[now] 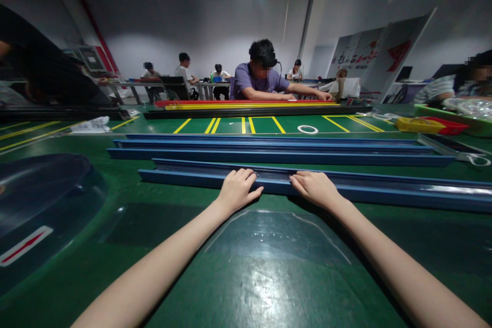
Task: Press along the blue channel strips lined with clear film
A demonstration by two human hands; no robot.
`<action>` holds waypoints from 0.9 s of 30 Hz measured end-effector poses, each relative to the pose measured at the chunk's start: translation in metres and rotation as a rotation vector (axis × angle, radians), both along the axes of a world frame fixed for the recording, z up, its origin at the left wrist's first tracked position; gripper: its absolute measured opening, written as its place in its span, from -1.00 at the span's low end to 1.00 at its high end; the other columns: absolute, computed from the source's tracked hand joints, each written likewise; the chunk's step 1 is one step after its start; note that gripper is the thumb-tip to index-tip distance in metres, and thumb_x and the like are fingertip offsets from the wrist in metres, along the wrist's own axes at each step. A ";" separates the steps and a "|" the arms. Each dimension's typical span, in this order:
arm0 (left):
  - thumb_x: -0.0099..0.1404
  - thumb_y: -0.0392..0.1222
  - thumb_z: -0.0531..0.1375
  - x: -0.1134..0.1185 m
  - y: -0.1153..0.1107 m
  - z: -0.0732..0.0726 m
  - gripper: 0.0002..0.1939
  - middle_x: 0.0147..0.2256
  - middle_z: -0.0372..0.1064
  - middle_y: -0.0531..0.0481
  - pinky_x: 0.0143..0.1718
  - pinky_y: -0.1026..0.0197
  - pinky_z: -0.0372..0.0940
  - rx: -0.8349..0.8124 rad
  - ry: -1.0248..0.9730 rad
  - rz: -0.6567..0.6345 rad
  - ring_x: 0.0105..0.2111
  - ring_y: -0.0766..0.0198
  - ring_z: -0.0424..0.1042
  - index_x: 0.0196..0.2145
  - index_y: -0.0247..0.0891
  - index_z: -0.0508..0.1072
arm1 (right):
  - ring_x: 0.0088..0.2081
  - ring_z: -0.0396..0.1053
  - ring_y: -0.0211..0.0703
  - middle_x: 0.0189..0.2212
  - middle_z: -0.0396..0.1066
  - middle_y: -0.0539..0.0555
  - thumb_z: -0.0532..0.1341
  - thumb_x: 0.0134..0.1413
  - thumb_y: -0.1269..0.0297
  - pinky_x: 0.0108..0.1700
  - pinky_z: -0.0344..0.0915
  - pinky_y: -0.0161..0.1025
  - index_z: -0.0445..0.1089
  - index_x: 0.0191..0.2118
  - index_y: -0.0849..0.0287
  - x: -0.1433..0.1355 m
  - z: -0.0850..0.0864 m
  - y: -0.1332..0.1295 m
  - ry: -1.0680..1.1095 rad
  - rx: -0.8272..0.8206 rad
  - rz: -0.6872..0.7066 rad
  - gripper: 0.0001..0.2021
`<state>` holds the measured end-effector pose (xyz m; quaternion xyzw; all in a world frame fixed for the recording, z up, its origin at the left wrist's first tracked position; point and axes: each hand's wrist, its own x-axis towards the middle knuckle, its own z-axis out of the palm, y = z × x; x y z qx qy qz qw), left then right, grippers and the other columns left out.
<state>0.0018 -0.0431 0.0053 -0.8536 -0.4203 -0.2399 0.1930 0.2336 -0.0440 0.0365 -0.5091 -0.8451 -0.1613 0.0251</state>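
Note:
A long blue channel rail (pixel 392 193) lies crosswise on the green table in front of me, its trough facing up. My left hand (pixel 239 189) is closed over its near wall, fingers curled into the trough and thumb along the outer side. To the right, my right hand (pixel 315 187) grips the same wall with bent fingers; its thumb is mostly hidden. A short gap separates the two hands. Just behind lie more blue rails (pixel 269 155), roughly parallel. Under my forearms a clear plastic sheet (pixel 277 236) lies on the table.
Clear curved plastic (pixel 49 205) with a red-marked label sits at left. Beyond the rails are a white tape ring (pixel 307 129), yellow table stripes, and red, yellow and black strips (pixel 253 111) near a co-worker (pixel 261 74). A phone (pixel 446 146) and trays (pixel 418 124) are at right.

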 end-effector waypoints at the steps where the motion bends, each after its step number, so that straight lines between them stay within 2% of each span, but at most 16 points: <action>1: 0.21 0.01 0.03 0.000 0.000 0.000 -0.70 -0.21 0.36 -0.05 -0.32 0.18 0.14 -0.001 0.002 0.001 -0.25 0.21 0.31 -0.30 -0.28 0.35 | -0.39 0.36 -0.23 -0.42 0.43 0.06 -0.24 0.21 0.17 -0.48 -0.03 -0.30 0.38 -0.39 0.19 0.000 0.000 0.000 0.001 -0.001 -0.001 -0.52; 27: 0.21 0.00 0.02 0.000 -0.001 0.002 -0.70 -0.22 0.36 -0.06 -0.32 0.18 0.13 -0.013 0.004 0.005 -0.27 0.21 0.31 -0.29 -0.28 0.35 | -0.39 0.35 -0.24 -0.41 0.42 0.07 -0.24 0.21 0.17 -0.47 -0.01 -0.33 0.38 -0.38 0.19 -0.001 0.001 0.000 0.003 -0.030 -0.003 -0.52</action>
